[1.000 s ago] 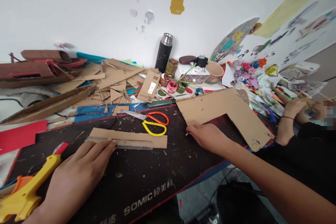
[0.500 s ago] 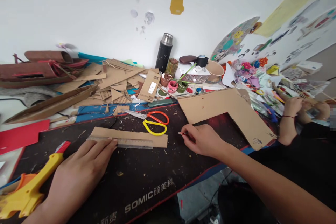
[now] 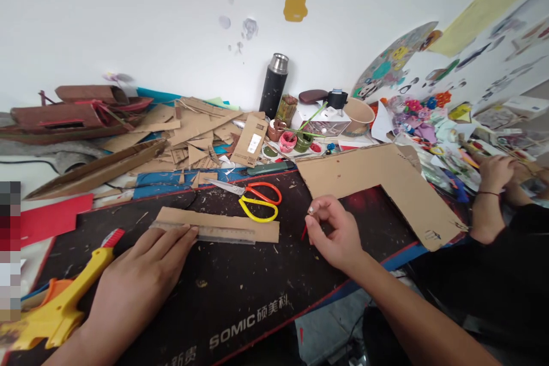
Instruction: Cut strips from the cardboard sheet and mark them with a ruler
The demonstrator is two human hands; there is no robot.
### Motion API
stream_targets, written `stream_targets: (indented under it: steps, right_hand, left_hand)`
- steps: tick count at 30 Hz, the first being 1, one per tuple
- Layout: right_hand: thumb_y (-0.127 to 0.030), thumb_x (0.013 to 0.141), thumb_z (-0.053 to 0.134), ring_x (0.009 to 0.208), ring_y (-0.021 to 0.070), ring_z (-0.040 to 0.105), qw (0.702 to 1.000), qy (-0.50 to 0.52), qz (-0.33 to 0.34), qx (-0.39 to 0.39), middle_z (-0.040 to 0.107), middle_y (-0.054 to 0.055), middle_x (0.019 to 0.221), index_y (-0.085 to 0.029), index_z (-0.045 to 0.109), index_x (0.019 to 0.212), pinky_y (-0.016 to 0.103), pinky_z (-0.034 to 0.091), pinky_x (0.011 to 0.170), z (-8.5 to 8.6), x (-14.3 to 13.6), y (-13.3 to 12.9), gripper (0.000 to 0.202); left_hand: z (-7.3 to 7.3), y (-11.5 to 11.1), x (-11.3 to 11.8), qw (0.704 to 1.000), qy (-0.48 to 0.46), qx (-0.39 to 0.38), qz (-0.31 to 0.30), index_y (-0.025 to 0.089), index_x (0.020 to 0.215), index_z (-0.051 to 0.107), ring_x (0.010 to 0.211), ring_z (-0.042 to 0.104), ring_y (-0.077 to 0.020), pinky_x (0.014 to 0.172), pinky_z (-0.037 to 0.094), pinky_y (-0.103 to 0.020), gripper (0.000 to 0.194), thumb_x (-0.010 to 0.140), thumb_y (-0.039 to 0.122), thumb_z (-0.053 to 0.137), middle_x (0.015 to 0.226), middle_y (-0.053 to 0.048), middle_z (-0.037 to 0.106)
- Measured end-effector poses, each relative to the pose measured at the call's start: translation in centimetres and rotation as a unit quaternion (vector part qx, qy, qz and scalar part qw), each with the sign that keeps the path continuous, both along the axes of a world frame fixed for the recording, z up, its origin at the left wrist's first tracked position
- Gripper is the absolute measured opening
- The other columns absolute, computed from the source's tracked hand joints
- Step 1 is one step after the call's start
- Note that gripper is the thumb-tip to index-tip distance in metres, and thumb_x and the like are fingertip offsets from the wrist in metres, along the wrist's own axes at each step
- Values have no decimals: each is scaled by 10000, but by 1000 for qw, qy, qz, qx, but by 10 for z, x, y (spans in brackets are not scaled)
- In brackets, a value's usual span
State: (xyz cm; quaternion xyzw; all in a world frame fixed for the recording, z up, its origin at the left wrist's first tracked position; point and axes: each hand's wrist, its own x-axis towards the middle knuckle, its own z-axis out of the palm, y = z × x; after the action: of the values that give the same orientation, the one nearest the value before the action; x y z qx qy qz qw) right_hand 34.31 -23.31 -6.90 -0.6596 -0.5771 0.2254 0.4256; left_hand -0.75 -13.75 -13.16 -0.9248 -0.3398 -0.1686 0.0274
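Note:
My left hand (image 3: 148,274) lies with outstretched fingers on a clear ruler (image 3: 227,234), pressing it against a cardboard strip (image 3: 261,229). The fingers cover the ruler's left part. To the right of the strip, my right hand (image 3: 337,234) is raised above the dark mat with thumb and fingertips pinched. Between them is a thin red stick (image 3: 304,233) with a pale end, mostly hidden by the fingers. Scissors (image 3: 261,201) with one orange and one yellow handle lie parted just beyond the strip. An L-shaped cardboard piece (image 3: 364,171) lies beyond my right hand.
A yellow glue gun (image 3: 64,303) lies by my left forearm. Cardboard scraps (image 3: 195,126), a cardboard boat (image 3: 77,114), paint pots (image 3: 287,140) and a black flask (image 3: 273,86) line the back. At the right, another person's hand (image 3: 495,172) works among craft materials.
My right hand has turned and lifted slightly, so the red stick now points down from the fingers. My left hand stays on the ruler. The view has shifted a little left.

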Motion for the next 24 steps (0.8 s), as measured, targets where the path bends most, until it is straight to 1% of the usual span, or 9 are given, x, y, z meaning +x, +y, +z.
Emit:
stream_targets:
  steps: [3, 5, 8, 11, 12, 14, 16, 19, 24]
  right_hand:
    - [-383, 989, 612, 441, 148, 566, 999, 11, -17, -31, 566, -83, 576, -278, 490, 976, 261, 439, 486, -13, 5, -7, 161]
    - [-405, 1011, 583, 458, 155, 581, 998, 12, -20, -63, 563, -74, 573, -273, 501, 955, 264, 465, 509, -19, 9, -11, 164]
    - [-406, 1001, 589, 489, 162, 592, 994, -43, 0, -98, 594, -44, 587, -264, 546, 896, 260, 455, 513, -28, 12, -17, 182]
    - [-387, 1000, 594, 533, 169, 627, 991, -88, 34, -94, 653, -11, 634, -252, 600, 879, 268, 476, 560, -35, 12, -21, 181]
    - [-386, 1013, 586, 528, 168, 629, 992, -81, 36, -95, 650, -13, 624, -247, 615, 887, 267, 479, 562, -37, 11, -21, 190]
    - [-412, 1042, 572, 485, 159, 608, 995, -30, 24, -97, 612, -34, 572, -238, 629, 903, 256, 469, 531, -39, 8, -17, 229]
    - [-474, 1052, 577, 441, 147, 579, 995, 54, 1, -88, 574, -53, 534, -233, 622, 892, 245, 459, 491, -39, 5, -8, 293]
    - [-572, 1017, 631, 426, 135, 575, 984, 163, -31, -66, 592, -49, 554, -222, 636, 880, 226, 437, 435, -36, 0, 15, 376]
    - [-616, 952, 701, 471, 122, 637, 964, 260, -47, -16, 704, 5, 724, -185, 718, 978, 196, 419, 396, -31, -3, 65, 433]
  left_hand:
    - [0, 0, 0, 1000, 11, 5, -2, 204, 1233, 808, 1052, 741, -346, 845, 626, -447, 451, 1089, 256, 383, 1139, -126, 829]
    - [0, -1, 0, 1000, 18, 13, -2, 195, 1234, 810, 1053, 741, -347, 843, 628, -451, 467, 1097, 262, 368, 1145, -129, 829]
    - [0, -1, -1, 999, 28, 26, -2, 194, 1234, 811, 1049, 743, -330, 843, 630, -431, 488, 1113, 271, 345, 1146, -115, 834]
    - [-1, -1, -1, 999, 28, 29, -4, 189, 1237, 813, 1040, 744, -327, 842, 632, -429, 487, 1117, 275, 349, 1145, -111, 836]
    - [-1, -1, -1, 999, 26, 28, -3, 187, 1238, 813, 1038, 743, -330, 839, 633, -433, 484, 1116, 276, 353, 1148, -111, 836]
    - [-1, -1, -1, 999, 25, 26, 0, 187, 1238, 813, 1040, 741, -334, 833, 636, -440, 480, 1112, 279, 359, 1151, -111, 834]
    - [-2, -1, -1, 999, 24, 25, 2, 192, 1234, 816, 1049, 739, -331, 845, 637, -441, 479, 1108, 278, 362, 1148, -110, 833]
    - [-5, 0, -2, 999, 16, 27, 1, 200, 1228, 823, 1076, 737, -328, 880, 627, -437, 468, 1097, 268, 378, 1161, -109, 832]
    - [-7, 3, -3, 999, -6, 38, -16, 204, 1221, 822, 1059, 741, -318, 872, 612, -417, 413, 1067, 252, 442, 1153, -106, 832]
